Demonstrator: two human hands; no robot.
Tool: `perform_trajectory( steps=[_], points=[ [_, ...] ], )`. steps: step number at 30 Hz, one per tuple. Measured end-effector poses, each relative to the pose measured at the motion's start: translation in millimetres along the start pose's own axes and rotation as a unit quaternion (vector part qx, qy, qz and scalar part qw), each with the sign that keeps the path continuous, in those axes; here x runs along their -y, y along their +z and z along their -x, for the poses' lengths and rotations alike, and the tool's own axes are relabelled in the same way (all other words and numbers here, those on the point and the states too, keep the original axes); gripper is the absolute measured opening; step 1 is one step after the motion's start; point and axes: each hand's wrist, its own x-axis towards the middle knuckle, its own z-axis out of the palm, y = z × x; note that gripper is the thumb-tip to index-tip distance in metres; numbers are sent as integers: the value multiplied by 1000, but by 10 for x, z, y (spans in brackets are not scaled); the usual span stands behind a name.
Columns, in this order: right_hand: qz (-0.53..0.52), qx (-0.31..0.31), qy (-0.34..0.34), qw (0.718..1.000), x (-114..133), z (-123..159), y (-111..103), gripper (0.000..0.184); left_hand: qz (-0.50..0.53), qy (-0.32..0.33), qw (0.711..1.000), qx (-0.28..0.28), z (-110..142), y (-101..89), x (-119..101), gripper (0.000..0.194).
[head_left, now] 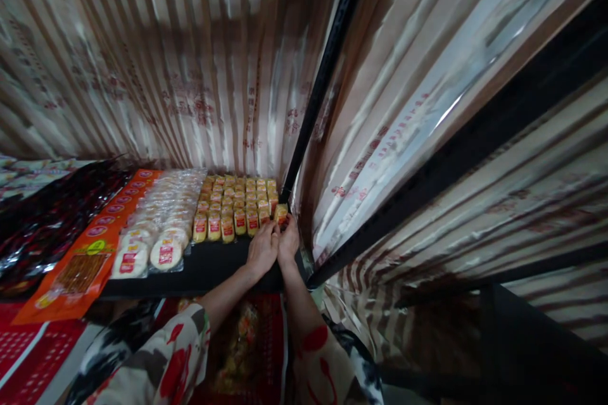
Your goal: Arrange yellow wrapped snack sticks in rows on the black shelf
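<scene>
Both hands reach forward to the front right corner of a dark shelf (209, 269). My left hand (262, 248) and my right hand (287, 242) are side by side, fingers curled onto a small yellow packet (281, 213) with a red label. That packet stands at the right end of the front row of several like packets (235, 202) set in neat rows. Both sleeves are patterned in red, cream and black.
Left of the yellow packets lie round white cakes in clear wrap (159, 228), then orange packs (83, 266) and dark red bags (42, 221). A black upright post (323, 76) rises beside my hands. A red crate (259, 342) with wrapped goods sits below. Striped hanging sheets surround the shelf.
</scene>
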Motion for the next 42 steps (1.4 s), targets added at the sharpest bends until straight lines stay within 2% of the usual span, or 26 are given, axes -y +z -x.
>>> perform_trajectory(
  steps=[4,9,17,20,27,31,35,38,42],
  points=[
    [20,-5,14,1000,31,-143,69,43,-15,-21,1000,17,-91,20,-4,38],
    [40,26,17,999,8,-214,140,46,-22,-47,998,34,-133,26,43,39],
    [94,14,-3,995,-85,-124,172,41,-13,-33,999,15,-100,68,125,38],
    [109,31,-22,993,-102,-105,193,38,-14,-35,999,16,-97,87,140,38],
    [88,33,-50,994,-153,-93,206,42,-20,-8,1000,7,-80,85,125,34],
    [59,19,-34,997,-116,-32,153,43,-28,5,1000,5,60,-2,97,30],
    [34,10,-15,999,-66,158,54,43,-30,-10,999,7,311,-96,190,29],
    [-15,17,-15,1000,-14,436,-81,39,-18,-14,999,27,573,-161,326,27],
    [-123,61,-30,990,84,957,-321,34,14,31,998,50,974,-272,473,25]
  ],
)
